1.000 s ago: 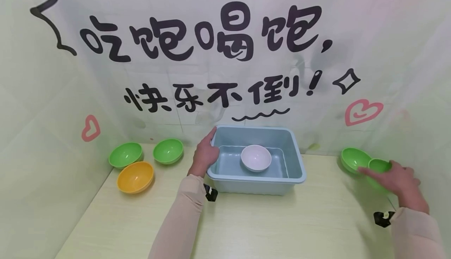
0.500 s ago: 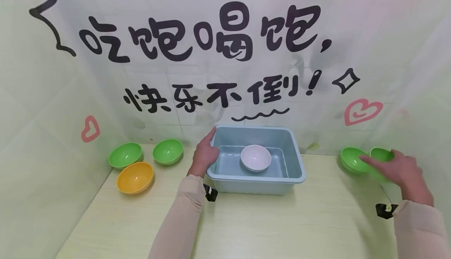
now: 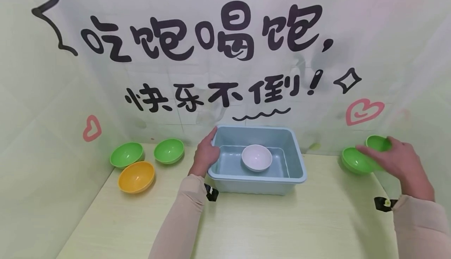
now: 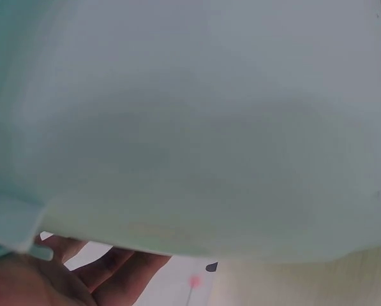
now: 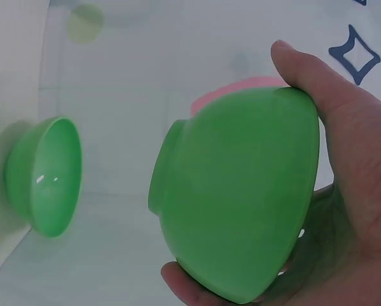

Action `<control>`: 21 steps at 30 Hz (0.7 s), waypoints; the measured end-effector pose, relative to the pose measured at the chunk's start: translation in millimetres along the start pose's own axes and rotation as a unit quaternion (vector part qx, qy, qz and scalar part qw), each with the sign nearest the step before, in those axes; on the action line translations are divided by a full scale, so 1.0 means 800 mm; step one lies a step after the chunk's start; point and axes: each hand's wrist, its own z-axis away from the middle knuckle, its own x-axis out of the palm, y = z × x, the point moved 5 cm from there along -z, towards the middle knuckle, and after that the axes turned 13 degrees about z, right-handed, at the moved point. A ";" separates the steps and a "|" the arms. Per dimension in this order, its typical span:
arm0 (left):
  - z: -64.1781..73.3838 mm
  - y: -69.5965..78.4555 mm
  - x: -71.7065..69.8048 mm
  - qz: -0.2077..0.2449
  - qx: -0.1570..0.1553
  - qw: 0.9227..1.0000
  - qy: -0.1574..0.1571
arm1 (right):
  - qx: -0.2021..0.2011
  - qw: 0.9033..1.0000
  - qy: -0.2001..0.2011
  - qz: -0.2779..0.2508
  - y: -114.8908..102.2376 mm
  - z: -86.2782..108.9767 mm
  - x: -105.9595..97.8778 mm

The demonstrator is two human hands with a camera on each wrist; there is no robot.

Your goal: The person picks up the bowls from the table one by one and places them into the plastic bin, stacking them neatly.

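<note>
A light blue plastic basin (image 3: 253,187) stands against the back wall. My left hand (image 3: 206,156) grips its left rim, thumb on the inside; the basin's wall (image 4: 209,127) fills most of the left wrist view. Inside the basin sits a white bowl (image 3: 257,158). At the far right, my right hand (image 3: 401,165) holds a green bowl (image 5: 235,197) by its rim, thumb on one side and fingers on the other. The held bowl is raised, beside and partly behind another green bowl (image 3: 356,161) on the table.
On the left of the pale table (image 3: 275,227) stand two green bowls, one near the corner (image 3: 126,155) and one closer to the basin (image 3: 169,151). An orange bowl (image 3: 136,177) sits in front of them. A printed cloth wall (image 3: 197,0) closes the back.
My right hand has lifted the green bowl up and slightly back, close beside the other green bowl. The left hand and the basin have stayed put.
</note>
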 end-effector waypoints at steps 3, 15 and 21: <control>0.000 -0.001 0.000 0.000 -0.001 1.000 0.000 | -0.006 1.000 0.008 -0.005 -0.014 0.001 -0.006; 0.000 0.000 -0.001 -0.001 -0.001 1.000 -0.002 | -0.063 0.998 -0.005 -0.022 -0.051 -0.004 -0.019; -0.003 -0.001 0.001 -0.002 -0.003 1.000 -0.002 | -0.111 0.993 0.031 -0.018 -0.071 -0.012 -0.025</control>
